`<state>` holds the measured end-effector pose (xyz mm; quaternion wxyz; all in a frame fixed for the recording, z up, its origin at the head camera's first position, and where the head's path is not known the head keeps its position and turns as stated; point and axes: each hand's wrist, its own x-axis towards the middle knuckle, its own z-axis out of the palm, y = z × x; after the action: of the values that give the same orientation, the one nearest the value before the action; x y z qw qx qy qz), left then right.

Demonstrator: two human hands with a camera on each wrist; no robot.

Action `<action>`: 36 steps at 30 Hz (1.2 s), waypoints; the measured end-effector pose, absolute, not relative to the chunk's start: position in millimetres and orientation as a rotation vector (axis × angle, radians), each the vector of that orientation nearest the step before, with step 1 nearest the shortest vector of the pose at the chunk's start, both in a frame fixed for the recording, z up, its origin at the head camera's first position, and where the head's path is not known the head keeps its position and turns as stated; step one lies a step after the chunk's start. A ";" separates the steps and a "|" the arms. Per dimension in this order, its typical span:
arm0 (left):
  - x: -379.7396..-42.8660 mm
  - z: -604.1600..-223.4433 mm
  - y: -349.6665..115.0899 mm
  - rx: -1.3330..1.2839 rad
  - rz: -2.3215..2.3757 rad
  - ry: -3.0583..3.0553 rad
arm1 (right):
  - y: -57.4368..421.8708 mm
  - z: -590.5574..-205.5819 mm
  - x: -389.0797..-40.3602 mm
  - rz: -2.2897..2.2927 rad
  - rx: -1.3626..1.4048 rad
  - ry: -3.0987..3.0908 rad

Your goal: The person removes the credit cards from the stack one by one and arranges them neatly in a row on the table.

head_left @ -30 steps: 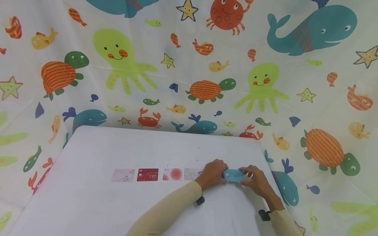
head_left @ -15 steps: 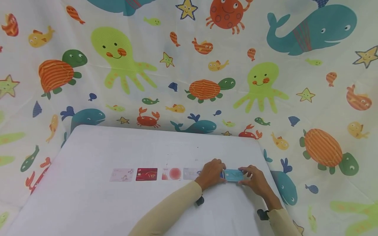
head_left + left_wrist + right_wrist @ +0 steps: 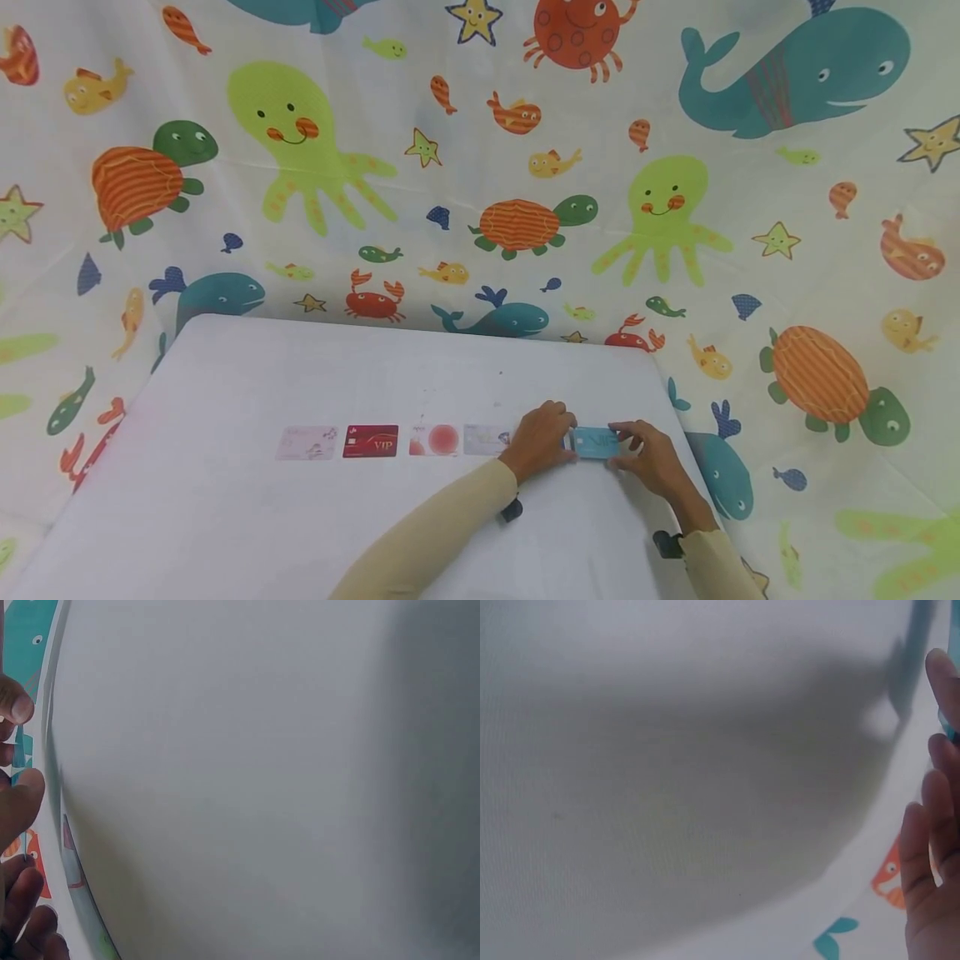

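In the head view, a light blue card (image 3: 596,443) marked VIP is held between both hands over the right part of the white table. My right hand (image 3: 651,457) pinches its right end with finger and thumb. At its left end my left hand (image 3: 538,440) grips a second card, whose narrow edge shows beside the blue one; the rest is hidden by the fingers. In the left wrist view, the left thumb (image 3: 26,796) and curled fingers are at the left border, near thin blue card edges. The right wrist view shows right-hand fingers (image 3: 939,802) at its right border.
Left of the hands lies a row of cards: a pale pink card (image 3: 306,443), a red VIP card (image 3: 371,442), a white card with a red circle (image 3: 435,440) and a pale grey card (image 3: 483,438) partly behind the left hand. A sea-animal curtain (image 3: 465,183) hangs behind the table (image 3: 225,517).
The dark blue strip seen at the blue card's left end now looks pale and narrower. Both hands keep almost the same place, and the head view has shifted slightly.
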<state>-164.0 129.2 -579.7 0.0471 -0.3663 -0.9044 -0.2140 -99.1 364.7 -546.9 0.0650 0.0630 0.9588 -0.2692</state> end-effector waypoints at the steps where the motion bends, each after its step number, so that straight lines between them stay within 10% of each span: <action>1: -164.0 -579.9 130.0 -1.112 -0.653 -2.758 | 365.2 -547.2 -99.0 -0.813 0.199 2.890; 36: -163.0 -583.1 134.8 -1.077 -0.530 -2.795 | 363.8 -551.6 -102.7 -0.737 0.299 2.831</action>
<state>-163.0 134.8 -583.1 0.0497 -0.3537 -0.9177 -0.1741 -102.7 363.8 -551.6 0.1004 0.1012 0.9579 -0.2493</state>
